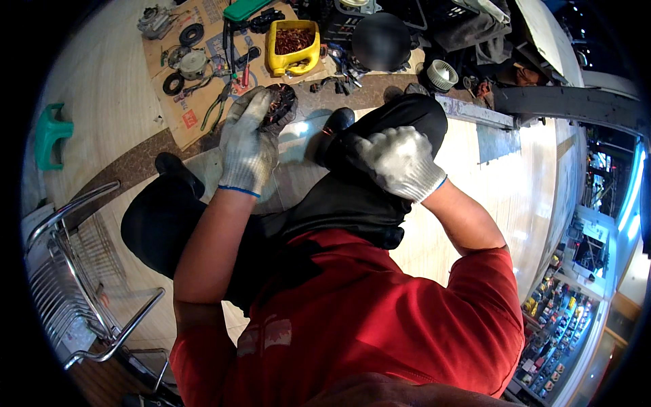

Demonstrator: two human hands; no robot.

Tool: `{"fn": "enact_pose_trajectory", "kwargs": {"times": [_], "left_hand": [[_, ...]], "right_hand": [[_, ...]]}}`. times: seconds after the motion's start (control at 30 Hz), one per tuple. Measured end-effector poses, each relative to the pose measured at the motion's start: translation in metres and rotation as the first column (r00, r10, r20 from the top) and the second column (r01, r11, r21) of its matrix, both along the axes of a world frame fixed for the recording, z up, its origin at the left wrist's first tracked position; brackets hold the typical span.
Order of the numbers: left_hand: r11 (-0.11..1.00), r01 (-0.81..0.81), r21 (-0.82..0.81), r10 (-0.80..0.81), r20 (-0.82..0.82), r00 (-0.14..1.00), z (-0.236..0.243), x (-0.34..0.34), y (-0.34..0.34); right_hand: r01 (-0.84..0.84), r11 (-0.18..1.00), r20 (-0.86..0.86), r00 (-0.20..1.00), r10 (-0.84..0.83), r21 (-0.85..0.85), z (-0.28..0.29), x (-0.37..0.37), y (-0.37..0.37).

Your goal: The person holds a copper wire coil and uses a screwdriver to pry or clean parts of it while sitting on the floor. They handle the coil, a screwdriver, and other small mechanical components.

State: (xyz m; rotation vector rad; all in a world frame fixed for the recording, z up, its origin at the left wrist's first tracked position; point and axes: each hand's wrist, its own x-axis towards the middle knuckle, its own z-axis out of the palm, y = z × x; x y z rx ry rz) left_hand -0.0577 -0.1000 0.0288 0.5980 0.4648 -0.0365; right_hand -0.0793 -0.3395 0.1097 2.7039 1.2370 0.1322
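Observation:
My left hand, in a white knit glove with a blue cuff edge, is closed around a round dark slotted part that looks like a motor stator. Copper-coloured bits show in its slots. My right hand, gloved the same way, is curled by my right knee over the black trousers; its fingertips are hidden, so what they hold, if anything, cannot be seen. Near the left hand lie green-handled pliers on a cardboard sheet. Beyond it sits a yellow cut-open jug filled with copper wire scraps.
Motor parts, a black ring and tools lie on the cardboard. At the far right stand a white finned wheel and a grey metal beam. A green stool and a metal-framed chair are on the left.

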Motion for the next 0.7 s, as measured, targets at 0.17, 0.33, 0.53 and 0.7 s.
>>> {"fn": "enact_pose_trajectory", "kwargs": {"times": [0.17,0.33,0.53,0.7], "left_hand": [[0.948,0.205,-0.241,-0.157,0.205,0.966,-0.004,0.000,0.015],[0.933,0.352,-0.070,-0.339,0.153,0.928,0.005,-0.006,0.005],[0.897,0.396,0.198,-0.410,0.033,0.912,0.016,-0.002,-0.004],[0.879,0.263,0.398,-0.297,0.024,0.955,0.009,-0.003,-0.009]], "right_hand": [[0.169,0.986,0.101,0.981,-0.167,-0.007,-0.014,0.043,-0.047],[0.238,0.955,0.176,0.947,-0.269,0.178,-0.010,0.077,-0.071],[0.310,0.943,0.271,0.904,-0.332,0.121,0.015,0.086,-0.077],[0.368,0.927,0.263,0.889,-0.375,0.076,0.035,0.070,-0.071]]}}
